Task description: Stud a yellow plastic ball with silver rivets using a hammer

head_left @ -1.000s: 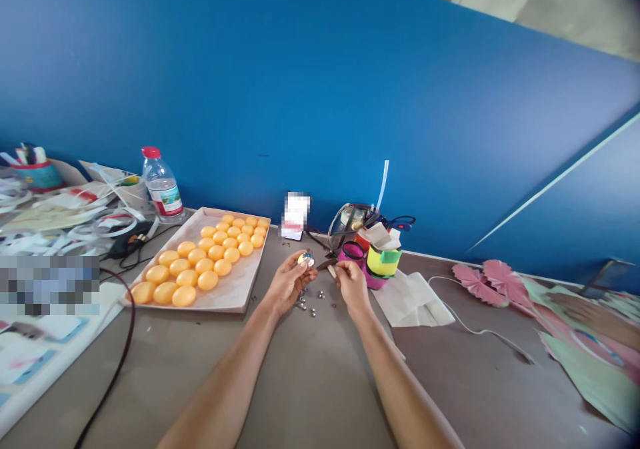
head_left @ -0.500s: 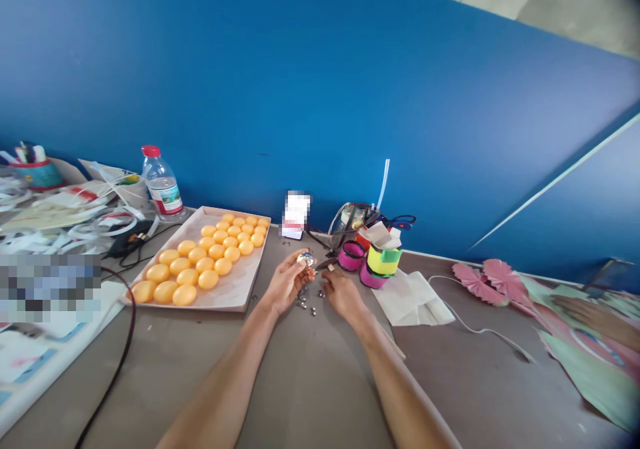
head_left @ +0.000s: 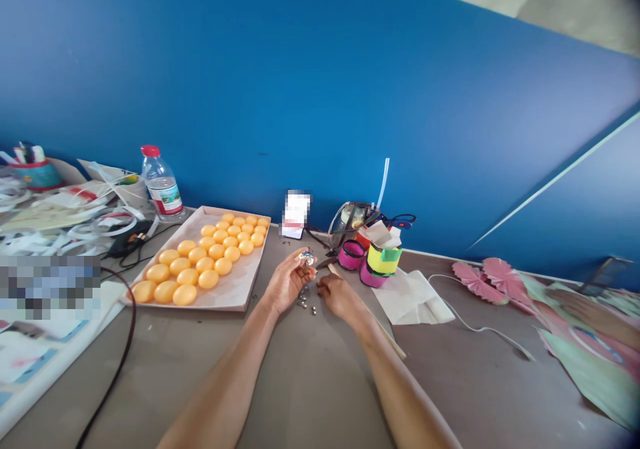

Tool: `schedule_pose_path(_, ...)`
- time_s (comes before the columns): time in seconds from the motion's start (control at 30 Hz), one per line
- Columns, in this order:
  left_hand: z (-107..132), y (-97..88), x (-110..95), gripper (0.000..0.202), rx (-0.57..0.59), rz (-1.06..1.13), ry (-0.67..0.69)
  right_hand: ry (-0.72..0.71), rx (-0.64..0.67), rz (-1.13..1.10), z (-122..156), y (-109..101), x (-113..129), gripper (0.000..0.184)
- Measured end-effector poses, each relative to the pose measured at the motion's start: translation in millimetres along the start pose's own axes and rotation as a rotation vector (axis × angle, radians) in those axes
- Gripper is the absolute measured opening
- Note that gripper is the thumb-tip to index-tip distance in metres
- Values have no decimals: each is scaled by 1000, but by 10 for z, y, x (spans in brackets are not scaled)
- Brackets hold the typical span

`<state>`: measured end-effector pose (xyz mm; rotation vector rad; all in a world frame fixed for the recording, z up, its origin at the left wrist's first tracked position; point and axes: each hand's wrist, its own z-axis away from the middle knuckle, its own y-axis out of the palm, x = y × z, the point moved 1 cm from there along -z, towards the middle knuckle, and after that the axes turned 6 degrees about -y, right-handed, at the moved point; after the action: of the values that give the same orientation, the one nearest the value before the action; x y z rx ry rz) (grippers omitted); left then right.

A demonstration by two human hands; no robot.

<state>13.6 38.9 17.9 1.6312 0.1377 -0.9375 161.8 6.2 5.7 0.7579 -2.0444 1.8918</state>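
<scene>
My left hand [head_left: 289, 280] is raised a little above the table, its fingers closed round a small shiny ball [head_left: 307, 258] studded with silver beads. My right hand [head_left: 336, 296] lies low on the table next to it, fingers curled down over several loose silver beads [head_left: 308, 302]; whether it pinches one I cannot make out. A dark tool [head_left: 327, 261] lies just behind the hands.
A tray [head_left: 235, 289] of several yellow balls [head_left: 200, 266] sits to the left, a water bottle [head_left: 161, 184] behind it. Tape rolls [head_left: 383, 260] and a jar stand by the blue wall. White paper [head_left: 410, 299], a cable, pink paper flowers [head_left: 483, 279] lie right; paper clutter left.
My right hand has come down from beside the tape rolls to the loose beads on the table. My left hand has kept the beaded ball in place.
</scene>
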Motion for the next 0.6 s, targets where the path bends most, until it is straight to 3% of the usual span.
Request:
schedule_pose_path(0.2,3,0,3,35,-5,-7,-3,-12,28,113,1,4,21,17)
schedule_pose_path(0.43,4,-3,10,38,21,-29,-4,-83,97,22,6,-20,-3,17)
schedule_pose_path(0.6,4,-1,19,39,23,-45,-4,-43,44,60,14,24,-20,17)
